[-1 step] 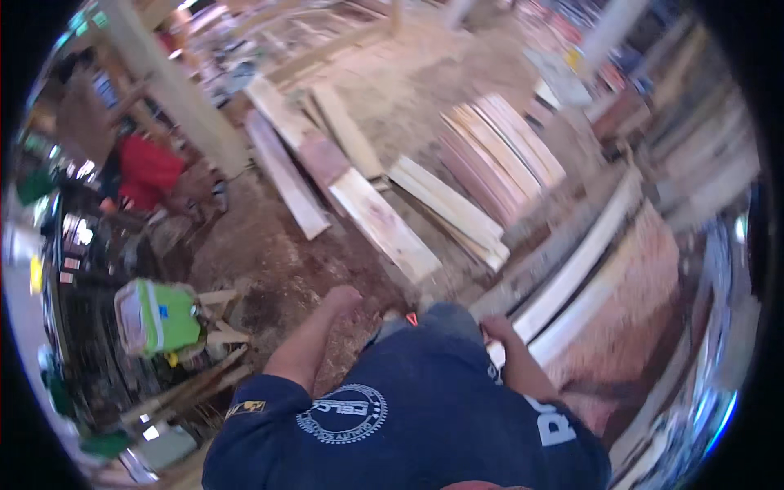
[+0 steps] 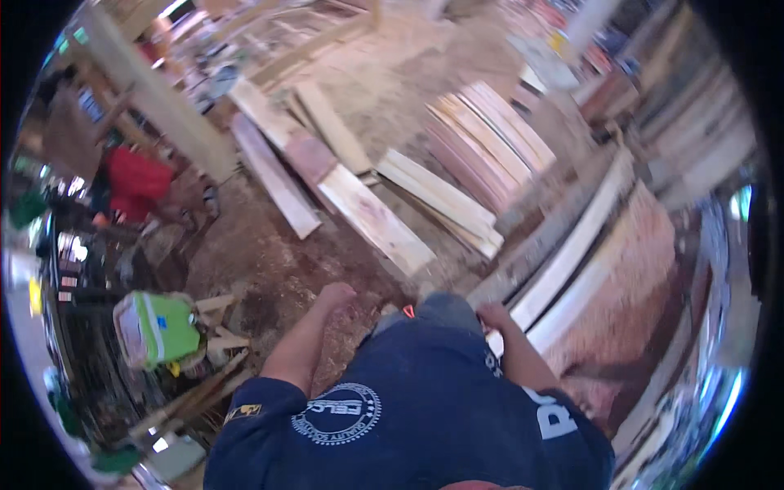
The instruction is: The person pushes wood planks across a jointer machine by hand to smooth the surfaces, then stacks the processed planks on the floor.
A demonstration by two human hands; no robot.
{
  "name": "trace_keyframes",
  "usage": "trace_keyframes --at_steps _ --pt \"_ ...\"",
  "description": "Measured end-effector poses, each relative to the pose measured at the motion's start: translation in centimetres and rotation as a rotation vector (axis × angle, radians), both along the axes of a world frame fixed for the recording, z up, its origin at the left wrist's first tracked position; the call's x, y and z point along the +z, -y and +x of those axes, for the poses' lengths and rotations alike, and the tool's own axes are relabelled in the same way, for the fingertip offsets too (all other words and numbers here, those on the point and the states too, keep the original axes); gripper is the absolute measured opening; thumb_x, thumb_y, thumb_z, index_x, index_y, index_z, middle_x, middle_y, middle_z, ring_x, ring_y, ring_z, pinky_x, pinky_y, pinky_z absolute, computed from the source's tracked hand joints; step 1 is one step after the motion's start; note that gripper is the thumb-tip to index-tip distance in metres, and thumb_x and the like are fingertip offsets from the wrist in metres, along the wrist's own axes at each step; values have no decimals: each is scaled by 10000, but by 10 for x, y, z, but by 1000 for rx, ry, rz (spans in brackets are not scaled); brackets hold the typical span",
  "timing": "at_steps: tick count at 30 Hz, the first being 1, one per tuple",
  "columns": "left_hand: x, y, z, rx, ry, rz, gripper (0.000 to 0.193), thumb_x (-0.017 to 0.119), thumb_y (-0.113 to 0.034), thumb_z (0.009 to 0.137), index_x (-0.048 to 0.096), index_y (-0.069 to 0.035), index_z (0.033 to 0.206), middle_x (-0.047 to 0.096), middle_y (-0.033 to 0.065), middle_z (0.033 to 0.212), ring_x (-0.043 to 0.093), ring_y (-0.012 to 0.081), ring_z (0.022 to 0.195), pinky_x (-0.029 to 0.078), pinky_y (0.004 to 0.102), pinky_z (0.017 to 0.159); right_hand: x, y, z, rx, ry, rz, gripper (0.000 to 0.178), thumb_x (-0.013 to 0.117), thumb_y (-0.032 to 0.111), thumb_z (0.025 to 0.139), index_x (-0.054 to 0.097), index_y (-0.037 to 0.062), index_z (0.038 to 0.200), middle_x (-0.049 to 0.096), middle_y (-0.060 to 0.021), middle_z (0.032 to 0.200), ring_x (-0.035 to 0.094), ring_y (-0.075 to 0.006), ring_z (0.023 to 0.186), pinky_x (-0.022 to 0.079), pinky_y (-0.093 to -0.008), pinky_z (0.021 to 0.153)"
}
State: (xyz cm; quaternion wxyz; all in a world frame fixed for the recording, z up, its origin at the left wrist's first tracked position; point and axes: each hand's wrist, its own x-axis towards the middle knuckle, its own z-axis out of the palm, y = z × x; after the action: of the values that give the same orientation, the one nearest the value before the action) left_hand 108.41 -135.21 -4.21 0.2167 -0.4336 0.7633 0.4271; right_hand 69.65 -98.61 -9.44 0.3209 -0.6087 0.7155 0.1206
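Brown dirt floor [image 2: 253, 257] fills most of what I get on my head feed. Torso in a navy shirt [image 2: 441, 392] with white print takes up the bottom centre. On the right, a thick reddish slab [image 2: 621, 261] leans away, with a pale curved plank [image 2: 557, 273] running along its left side. Pale square post [image 2: 159, 94], upper left, slanted in view. Stack of boards [image 2: 490, 147] right of centre, edges roughly lined up. Long pale board [image 2: 376, 216] lies flat mid-floor, near end toward me; purplish board [image 2: 273, 175] to its left, narrow boards [image 2: 441, 200] to its right, between it and the stack. Lime-green box [image 2: 166, 327] lower left, beside some wood offcuts [image 2: 224, 322]. Red cloth [image 2: 139, 181] farther up the left side, blurred.

Hands: my left hand [image 2: 337, 296] hangs over the floor, nearest the long pale board's near end but apart from it. Fingers smeared; can't tell if spread or together. My right hand [image 2: 492, 315] is just beside the pale curved plank's lower end; contact unclear, fingers mostly hidden, can't tell their state. Smallest: an orange-red tab [image 2: 408, 311] at the torso front, between both hands.
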Motion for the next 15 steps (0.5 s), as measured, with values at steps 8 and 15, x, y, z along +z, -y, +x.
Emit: trace_keyframes --at_steps 8,15 --pt "-26 -32 -19 -26 109 13 390 705 -467 896 775 -188 1160 770 97 1142 724 311 1099 563 425 952 40 -5 -23 -128 -5 -5 189 657 227 833 756 85 909 749 -153 929 736 -352 883 588 -482 769" --pt "-75 -35 -31 -8 35 85 421 732 -500 890 781 -200 1181 772 88 1154 731 280 1091 555 398 964 -2 -2 -97 -240 110 -6 127 684 196 821 735 82 839 713 -146 779 720 -312 734 562 -434 615"
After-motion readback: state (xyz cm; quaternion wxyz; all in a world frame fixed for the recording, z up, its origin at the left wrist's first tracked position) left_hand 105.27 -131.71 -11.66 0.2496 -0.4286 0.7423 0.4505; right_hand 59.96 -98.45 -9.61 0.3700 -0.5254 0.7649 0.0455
